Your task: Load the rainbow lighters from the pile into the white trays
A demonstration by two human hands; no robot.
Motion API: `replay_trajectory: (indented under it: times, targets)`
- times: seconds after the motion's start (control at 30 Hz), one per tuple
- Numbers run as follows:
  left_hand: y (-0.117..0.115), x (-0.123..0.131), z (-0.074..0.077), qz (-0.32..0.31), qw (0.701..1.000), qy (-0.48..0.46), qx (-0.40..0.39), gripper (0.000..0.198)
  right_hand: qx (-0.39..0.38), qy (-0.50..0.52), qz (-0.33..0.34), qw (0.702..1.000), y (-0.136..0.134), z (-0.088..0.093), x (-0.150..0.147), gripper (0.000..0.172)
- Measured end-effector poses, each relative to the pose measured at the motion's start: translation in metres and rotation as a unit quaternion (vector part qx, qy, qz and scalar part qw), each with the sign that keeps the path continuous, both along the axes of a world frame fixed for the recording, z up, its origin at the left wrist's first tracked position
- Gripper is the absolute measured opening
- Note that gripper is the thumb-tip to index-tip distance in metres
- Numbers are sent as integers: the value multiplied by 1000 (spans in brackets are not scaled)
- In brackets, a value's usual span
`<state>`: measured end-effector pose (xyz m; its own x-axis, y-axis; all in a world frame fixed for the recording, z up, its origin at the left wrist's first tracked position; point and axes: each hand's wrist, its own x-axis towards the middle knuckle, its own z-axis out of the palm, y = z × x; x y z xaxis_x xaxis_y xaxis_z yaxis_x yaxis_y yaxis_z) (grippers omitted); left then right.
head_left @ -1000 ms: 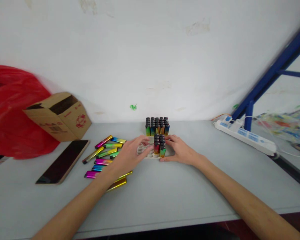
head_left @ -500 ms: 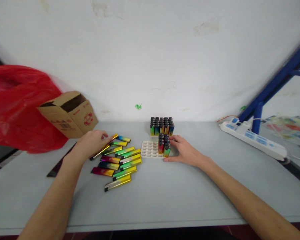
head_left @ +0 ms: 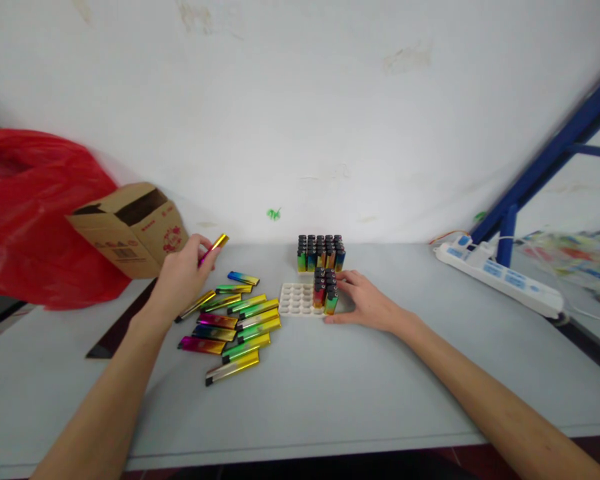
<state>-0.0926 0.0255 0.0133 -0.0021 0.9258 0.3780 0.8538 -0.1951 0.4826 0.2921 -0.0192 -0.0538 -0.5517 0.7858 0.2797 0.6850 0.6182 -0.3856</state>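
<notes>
My left hand (head_left: 184,272) is closed on a shiny lighter (head_left: 219,243), yellow at its upper end and purple lower down, held above the table. Below it several loose lighters (head_left: 256,328) lie in rough columns, with black tops and metallic bodies in green, yellow, silver, purple and blue. A white tray (head_left: 294,300) with round hollows sits right of them. Several lighters (head_left: 325,291) stand upright in its right part. My right hand (head_left: 363,299) rests beside that group, thumb and fingers apart, at the tray's right edge; I cannot tell whether it grips the tray.
A full block of upright lighters (head_left: 321,253) stands behind the tray near the wall. At the left are an open cardboard box (head_left: 135,233), a red plastic bag (head_left: 45,220) and a dark flat piece (head_left: 123,323). A white power strip (head_left: 500,277) lies at the right.
My left hand has risen off the pile with a lighter and tilted it up. The right hand stays beside the tray. The view has shifted slightly.
</notes>
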Motion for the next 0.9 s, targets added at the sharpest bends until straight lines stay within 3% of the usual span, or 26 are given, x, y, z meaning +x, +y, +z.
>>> replay_trajectory:
  times: [0.07, 0.13, 0.33, 0.5, 0.7, 0.8, 0.9]
  targets:
    - [-8, 18, 7, -18, 998, -48, 32, 30, 3, 2, 1, 1000, 0, 0, 0, 77]
    - [-16, 36, 10, -83, 986, -143, -3, 33, 6, 3, 1, 1000, 0, 0, 0, 76]
    - [-34, 79, -7, -198, 900, -355, -160, 36, 17, 5, 8, 1000, 1, -2, 0, 78]
    - [-50, 104, -16, -303, 825, -399, -261, 39, 17, -2, 10, 1000, 2, -1, 1, 79]
    - [-60, 116, -16, -274, 748, -485, -360, 48, 10, -6, 11, 1000, 1, 0, 1, 80]
    - [-58, 115, -17, -268, 736, -488, -385, 51, 9, -6, 8, 1000, 1, 1, 0, 79]
    - [-57, 114, -18, -266, 744, -480, -380, 47, 8, -5, 6, 1000, 0, 2, 0, 78]
